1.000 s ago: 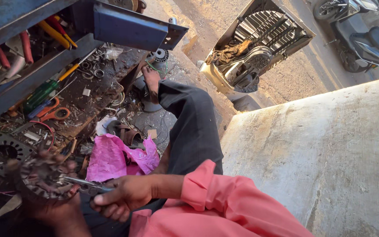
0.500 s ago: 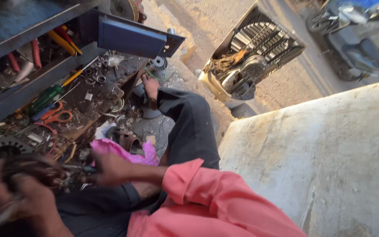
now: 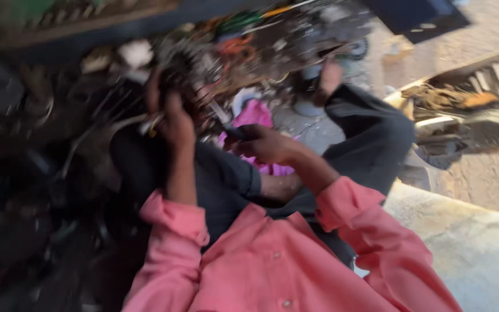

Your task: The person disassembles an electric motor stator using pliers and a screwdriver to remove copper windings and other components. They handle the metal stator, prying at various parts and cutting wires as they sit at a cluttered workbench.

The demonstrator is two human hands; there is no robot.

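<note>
- The whole view is smeared by motion, so small parts and edges are hard to make out.
- The left hand [image 3: 171, 118] is raised, fingers curled around a round, toothed metal part wound with wire [image 3: 189, 60]; blur hides how tight the grasp is.
- The right hand [image 3: 267, 144] is closed on a dark-handled tool [image 3: 232, 130], its metal tip pointing up towards the wound part; the tip itself is lost in blur.
- A pink cloth [image 3: 255, 115] lies just beyond the right hand, partly covered by it.
- The pink sleeves [image 3: 342, 208] and dark trousers [image 3: 371, 138] fill the lower view.
- The littered workbench [image 3: 272, 40] behind is an indistinct jumble; a grey ledge [image 3: 469, 231] is cut off at right.
</note>
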